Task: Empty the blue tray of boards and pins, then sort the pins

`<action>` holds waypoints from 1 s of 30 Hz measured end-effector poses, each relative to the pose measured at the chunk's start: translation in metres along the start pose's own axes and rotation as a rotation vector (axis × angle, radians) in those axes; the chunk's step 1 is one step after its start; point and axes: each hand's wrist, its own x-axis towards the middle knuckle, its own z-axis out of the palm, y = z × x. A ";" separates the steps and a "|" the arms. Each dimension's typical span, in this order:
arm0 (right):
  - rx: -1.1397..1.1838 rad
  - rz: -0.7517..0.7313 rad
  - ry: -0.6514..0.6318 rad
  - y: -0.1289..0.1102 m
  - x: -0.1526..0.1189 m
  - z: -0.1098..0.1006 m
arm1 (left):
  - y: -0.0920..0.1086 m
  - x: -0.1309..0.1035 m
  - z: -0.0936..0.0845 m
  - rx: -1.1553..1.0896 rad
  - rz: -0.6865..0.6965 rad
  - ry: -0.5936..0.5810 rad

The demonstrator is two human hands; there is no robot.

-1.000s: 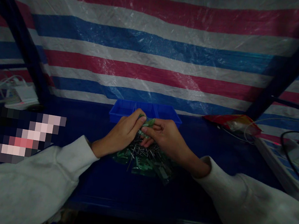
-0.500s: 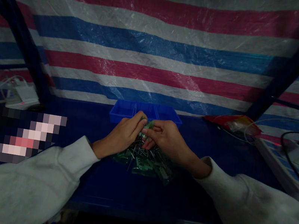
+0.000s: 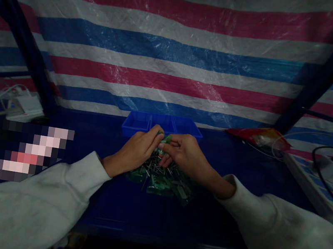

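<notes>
Between my two hands is a small green plastic packet (image 3: 166, 138), pinched from both sides. My left hand (image 3: 141, 146) is closed on its left edge, thumb and forefinger together. From the right, my right hand (image 3: 188, 155) grips it with thumb and bent fingers. Right below them lies a pile of thin metal pins or screws (image 3: 148, 172), mixed with several green plastic packets (image 3: 159, 185). What the held packet contains is too dark and small to make out. My fingers hide part of the pile.
A blue tray with three compartments (image 3: 136, 123) stands behind my hands. To the right are a red bag (image 3: 259, 135) and a white box-like object (image 3: 306, 180) with cables. A white power adapter (image 3: 27, 106) with wires sits at the left. Striped sheeting (image 3: 178, 50) hangs behind.
Both hands stay nearly in place on the green packet. Only the fingers have shifted very slightly; the pile and the tray look the same.
</notes>
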 end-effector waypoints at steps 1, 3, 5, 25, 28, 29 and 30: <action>0.000 0.004 -0.002 0.000 0.000 0.000 | 0.000 0.000 0.000 0.005 0.000 0.001; -0.002 0.009 0.000 -0.001 0.000 0.000 | 0.000 0.000 0.000 0.011 0.006 -0.003; -0.009 0.007 0.004 -0.001 0.000 0.000 | 0.000 0.000 0.000 0.016 0.016 -0.002; -0.048 -0.007 -0.032 0.006 0.002 -0.004 | -0.004 0.000 0.002 0.073 0.039 -0.012; -0.050 -0.003 -0.035 0.006 0.002 -0.005 | -0.004 0.000 0.002 0.077 0.044 -0.011; -0.050 -0.003 -0.034 0.006 0.002 -0.005 | -0.004 0.000 0.002 0.074 0.044 -0.010; -0.051 -0.003 -0.032 0.006 0.002 -0.005 | -0.004 0.000 0.002 0.071 0.044 -0.011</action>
